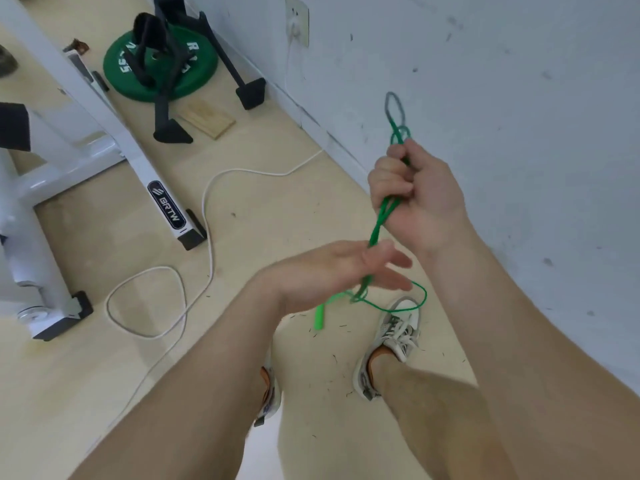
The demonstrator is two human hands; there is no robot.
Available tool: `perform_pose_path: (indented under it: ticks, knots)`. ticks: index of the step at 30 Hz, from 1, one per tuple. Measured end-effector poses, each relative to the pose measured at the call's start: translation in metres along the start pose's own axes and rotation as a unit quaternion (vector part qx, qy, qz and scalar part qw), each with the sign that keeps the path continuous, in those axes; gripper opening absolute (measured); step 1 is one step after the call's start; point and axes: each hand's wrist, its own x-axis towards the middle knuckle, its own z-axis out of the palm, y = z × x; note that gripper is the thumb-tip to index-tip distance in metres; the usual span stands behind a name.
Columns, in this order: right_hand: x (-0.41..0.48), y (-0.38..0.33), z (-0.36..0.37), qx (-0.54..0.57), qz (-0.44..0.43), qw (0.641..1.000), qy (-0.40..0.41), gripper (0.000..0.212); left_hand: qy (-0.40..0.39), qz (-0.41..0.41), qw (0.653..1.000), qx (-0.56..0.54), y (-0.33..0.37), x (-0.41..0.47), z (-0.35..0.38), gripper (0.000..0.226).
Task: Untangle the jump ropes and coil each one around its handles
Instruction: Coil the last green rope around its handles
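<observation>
My right hand [414, 190] grips a bundle of green jump rope [382, 216] strands, held upright in front of the wall. Loops of the rope, one greyish, stick out above the fist [396, 112]. Below the fist the strands run down across my left hand [341, 268], whose fingers are straight and spread, touching the rope. Under that hand the rope knots and opens into a thin loop [412, 299] above my shoe. A bright green handle [320, 317] dangles below the left hand.
A white machine frame [104, 109] stands at the left, with a green weight plate [156, 69] and black stand behind it. A white cable [204, 216] snakes over the wooden floor. The scuffed white wall [502, 98] is close on the right. My shoes [394, 344] are below.
</observation>
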Motion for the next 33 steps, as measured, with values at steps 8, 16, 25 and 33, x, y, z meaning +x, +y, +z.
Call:
perform_pose_path:
  ticks: [8,16,25,33]
  knots:
    - [-0.007,-0.030,-0.028,-0.266,-0.095,0.955,0.086,0.063,0.186,-0.034,0.981,0.035,-0.005,0.002,-0.010,0.034]
    - [-0.019,0.019,-0.055,-0.820,0.313,0.470,-0.095,0.041,0.462,0.243,0.700,-0.487,0.017,-0.023,-0.071,0.022]
    - [-0.007,0.026,-0.017,-0.531,-0.008,0.842,0.091,0.045,0.185,-0.035,0.965,-0.185,0.007,0.009,0.005,0.055]
    - [-0.014,0.002,-0.019,-0.659,-0.024,0.750,0.053,0.051,0.286,0.045,0.942,-0.172,0.003,0.008,-0.007,0.028]
